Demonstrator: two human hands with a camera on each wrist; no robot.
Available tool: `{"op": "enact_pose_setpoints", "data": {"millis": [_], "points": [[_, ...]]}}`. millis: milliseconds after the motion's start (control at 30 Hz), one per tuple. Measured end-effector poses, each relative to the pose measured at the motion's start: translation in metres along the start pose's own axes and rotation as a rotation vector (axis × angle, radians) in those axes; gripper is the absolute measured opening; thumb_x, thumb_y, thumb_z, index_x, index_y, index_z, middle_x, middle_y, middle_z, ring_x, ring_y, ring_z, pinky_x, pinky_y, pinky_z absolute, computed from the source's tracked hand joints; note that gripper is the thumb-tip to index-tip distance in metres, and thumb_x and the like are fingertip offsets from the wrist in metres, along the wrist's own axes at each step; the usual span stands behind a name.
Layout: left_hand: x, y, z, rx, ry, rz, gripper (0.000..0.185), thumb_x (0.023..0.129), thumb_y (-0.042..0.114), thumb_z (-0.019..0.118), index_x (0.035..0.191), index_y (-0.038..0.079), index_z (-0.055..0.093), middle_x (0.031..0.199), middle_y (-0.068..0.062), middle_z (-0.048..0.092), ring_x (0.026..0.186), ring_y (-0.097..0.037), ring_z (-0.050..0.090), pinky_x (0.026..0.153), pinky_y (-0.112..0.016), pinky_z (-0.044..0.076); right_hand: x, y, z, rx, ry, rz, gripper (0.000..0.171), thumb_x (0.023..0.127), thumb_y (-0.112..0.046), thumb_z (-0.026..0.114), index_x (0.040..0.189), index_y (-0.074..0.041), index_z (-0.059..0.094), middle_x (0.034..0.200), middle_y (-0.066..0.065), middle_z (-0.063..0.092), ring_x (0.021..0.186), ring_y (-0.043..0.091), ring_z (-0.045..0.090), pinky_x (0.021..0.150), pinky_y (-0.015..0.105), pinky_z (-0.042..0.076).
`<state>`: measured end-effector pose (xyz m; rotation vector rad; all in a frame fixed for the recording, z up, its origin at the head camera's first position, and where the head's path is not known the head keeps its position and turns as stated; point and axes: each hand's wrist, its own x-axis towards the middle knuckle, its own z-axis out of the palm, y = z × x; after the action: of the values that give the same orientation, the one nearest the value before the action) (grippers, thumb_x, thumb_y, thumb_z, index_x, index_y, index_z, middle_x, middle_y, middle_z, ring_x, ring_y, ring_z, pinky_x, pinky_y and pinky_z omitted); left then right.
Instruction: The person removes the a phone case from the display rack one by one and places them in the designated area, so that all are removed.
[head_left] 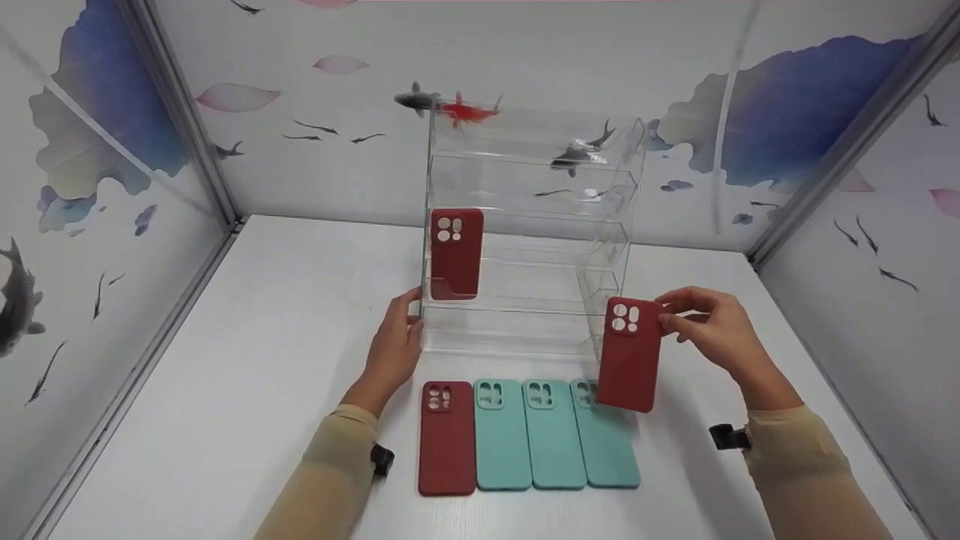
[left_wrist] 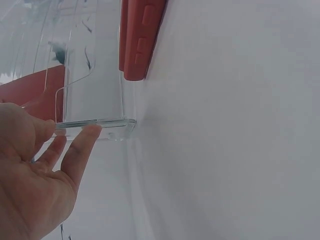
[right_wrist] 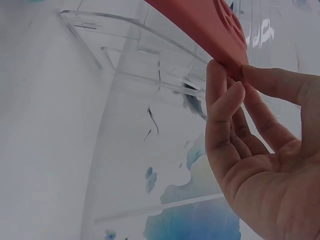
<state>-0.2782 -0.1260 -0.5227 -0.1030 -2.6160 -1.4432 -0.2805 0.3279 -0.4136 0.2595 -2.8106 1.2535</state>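
A tiered rack (head_left: 525,225) is standing at the back of the table (head_left: 225,375), with 1 phone case (head_left: 456,253) sitting in its left side. 4 cases (head_left: 525,435) are lying side by side before it.

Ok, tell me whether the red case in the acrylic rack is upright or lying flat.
Upright: the red case stands on end in the clear rack.

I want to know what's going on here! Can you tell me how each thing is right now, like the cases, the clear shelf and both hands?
Held red case: lifted off the table, pinched by the right hand.
Left hand: fingers straight, touching the clear rack.
Clear rack: upright on the table.
Red case in rack: standing upright on a shelf.
Red case on table: lying flat.
Three teal cases: lying flat, side by side.
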Motion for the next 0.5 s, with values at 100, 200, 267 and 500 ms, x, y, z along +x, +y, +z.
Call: {"op": "enact_pose_setpoints", "data": {"millis": [100,200,267,500], "points": [[0.001,0.001,0.000,-0.002,-0.005,-0.008,0.054,0.109,0.010,0.048,0.159,0.019,0.032,0.160,-0.003,0.041,0.134,-0.027,0.058,0.113,-0.047,0.050,-0.006,0.014,-0.003,-0.002,-0.014,0.028,0.031,0.100,-0.020,0.070,0.124,-0.003,0.069,0.112,0.021,0.072,0.081,0.009,0.074,0.067,0.023,0.060],[0.001,0.001,0.000,-0.001,-0.004,-0.003,0.054,0.109,0.010,0.048,0.159,0.019,0.032,0.160,-0.004,0.041,0.133,-0.027,0.058,0.113,-0.047,0.051,-0.011,0.027,-0.005,0.000,-0.025,0.063,0.032,0.100,-0.021,0.069,0.126,-0.002,0.068,0.113,0.021,0.072,0.083,0.010,0.074,0.067,0.023,0.060],[0.002,0.001,0.000,0.003,0.003,0.009,0.053,0.109,0.010,0.048,0.159,0.018,0.032,0.160,-0.005,0.041,0.132,-0.028,0.059,0.112,-0.047,0.051,-0.013,0.036,-0.006,0.002,-0.033,0.083,0.033,0.100,-0.022,0.069,0.127,-0.002,0.068,0.113,0.021,0.073,0.083,0.011,0.075,0.066,0.024,0.059],[0.001,-0.001,0.001,0.019,0.014,0.036,0.053,0.108,0.008,0.048,0.158,0.015,0.032,0.159,-0.007,0.042,0.130,-0.029,0.060,0.111,-0.047,0.052,-0.019,0.065,-0.010,0.006,-0.091,0.145,0.036,0.101,-0.022,0.068,0.130,-0.002,0.067,0.115,0.019,0.074,0.086,0.011,0.075,0.067,0.025,0.059]]}}
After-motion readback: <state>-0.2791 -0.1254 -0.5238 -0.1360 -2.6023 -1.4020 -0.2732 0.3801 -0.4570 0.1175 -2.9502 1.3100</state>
